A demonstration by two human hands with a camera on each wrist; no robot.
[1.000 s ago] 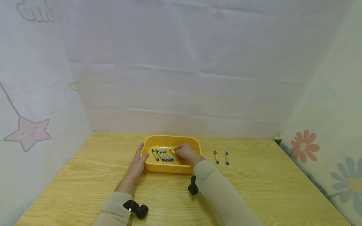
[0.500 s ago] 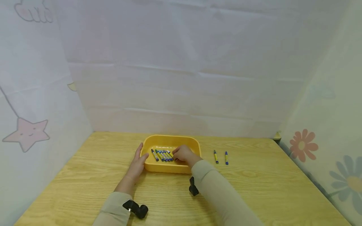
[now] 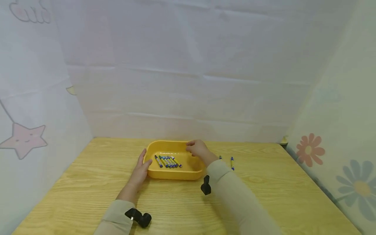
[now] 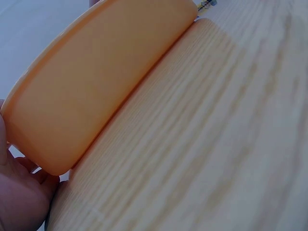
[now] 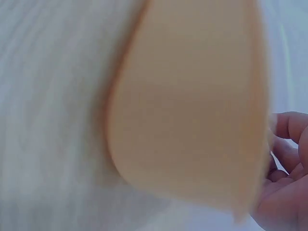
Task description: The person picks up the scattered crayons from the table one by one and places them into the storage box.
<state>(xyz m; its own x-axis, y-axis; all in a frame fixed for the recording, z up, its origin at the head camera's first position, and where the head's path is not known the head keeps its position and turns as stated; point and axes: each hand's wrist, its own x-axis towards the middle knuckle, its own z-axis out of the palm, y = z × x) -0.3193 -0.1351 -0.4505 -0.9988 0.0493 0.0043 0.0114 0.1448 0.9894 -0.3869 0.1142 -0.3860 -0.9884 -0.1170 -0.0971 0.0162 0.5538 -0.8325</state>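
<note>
A yellow plastic basin [image 3: 176, 175] stands on the wooden table. Several crayons [image 3: 168, 162] with yellow wrappers lie side by side in its left half. My left hand [image 3: 140, 171] grips the basin's left end, thumb over the rim and fingers along the outside. In the left wrist view, the left hand [image 4: 21, 197] wraps the basin's corner. Above the basin's right part is my right hand [image 3: 200, 150], fingers loosely bent and holding nothing that shows. The right wrist view has the right hand [image 5: 288, 178] just beyond the basin's rim [image 5: 257, 120].
Two more crayons lie on the table right of the basin: one [image 3: 232, 163] in plain sight, the other [image 3: 220, 158] partly hidden behind the right sleeve. A pale cloth wall [image 3: 182, 98] rises behind the table [image 3: 264, 195].
My right hand has set a white-tipped crayon down at the right end of the row, let go, and moved up and right. The left hand stays at the basin.
</note>
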